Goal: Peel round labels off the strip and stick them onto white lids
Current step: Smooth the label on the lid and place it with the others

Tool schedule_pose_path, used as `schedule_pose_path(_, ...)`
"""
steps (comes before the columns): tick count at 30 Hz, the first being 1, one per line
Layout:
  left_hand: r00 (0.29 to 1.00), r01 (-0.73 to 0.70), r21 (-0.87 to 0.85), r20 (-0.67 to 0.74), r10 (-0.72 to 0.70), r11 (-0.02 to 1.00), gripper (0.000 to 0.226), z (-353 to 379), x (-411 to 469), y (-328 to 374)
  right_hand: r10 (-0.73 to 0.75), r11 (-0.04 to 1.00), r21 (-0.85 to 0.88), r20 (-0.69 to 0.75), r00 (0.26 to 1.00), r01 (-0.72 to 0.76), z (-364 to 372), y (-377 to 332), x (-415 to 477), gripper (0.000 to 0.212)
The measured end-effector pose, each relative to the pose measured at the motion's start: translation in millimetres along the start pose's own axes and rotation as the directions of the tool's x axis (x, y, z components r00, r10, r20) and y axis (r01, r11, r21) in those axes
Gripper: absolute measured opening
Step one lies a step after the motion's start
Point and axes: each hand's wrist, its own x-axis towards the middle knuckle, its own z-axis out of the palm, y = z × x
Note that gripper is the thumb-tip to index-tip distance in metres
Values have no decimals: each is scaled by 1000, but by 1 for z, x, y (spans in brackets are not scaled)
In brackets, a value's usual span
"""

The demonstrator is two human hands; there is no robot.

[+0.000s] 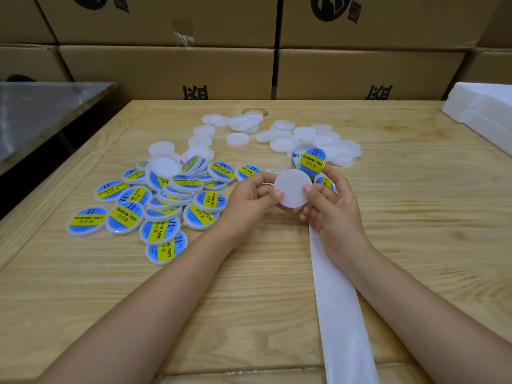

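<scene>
Pale wooden tabletop (415,217), cardboard cartons (166,70) behind: a blank round white plastic lid (292,189) is pinched at its rim by left hand (246,198) and right hand (332,209); judged light, stiff, slippery, best gripped edgewise.

Pale wood-grain tabletop (415,217), plain white lids (304,134), blue-and-yellow labelled lids (124,220) with black lettering, white strip (340,314), brown cartons (166,70) printed black, white foam (487,106)

A packing or storeroom workspace: stacked cardboard cartons (171,70) wall in a plain wooden table (388,217).
</scene>
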Motion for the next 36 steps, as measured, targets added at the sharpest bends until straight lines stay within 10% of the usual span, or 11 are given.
schedule_pose_path(10, 997, 58, 174, 43, -66, 983, 16, 0, -1, 3, -23, 999, -26, 62, 998, 25, 0, 1, 0, 56)
schedule_pose_path(17, 989, 103, 3, 105, -103, 995, 7, 0, -2, 7, -80, 985, -143, 86, 993, 92, -1, 5, -1, 62)
schedule_pose_path(24, 980, 173, 167, 70, -186, 971, 45, 0, 0, 7, -104, 987, -116, 82, 991, 113, -2, 4, 0, 59)
schedule_pose_path(30, 984, 139, 93, 100, -148, 986, 23, -3, 1, 11, -141, 972, -171, 119, 983, 160, -3, 7, 1, 60)
schedule_pose_path(36, 978, 203, 17, -44, -202, 979, 17, -8, 3, 12, -122, 992, -30, 15, 992, 122, -5, 1, 2, 28)
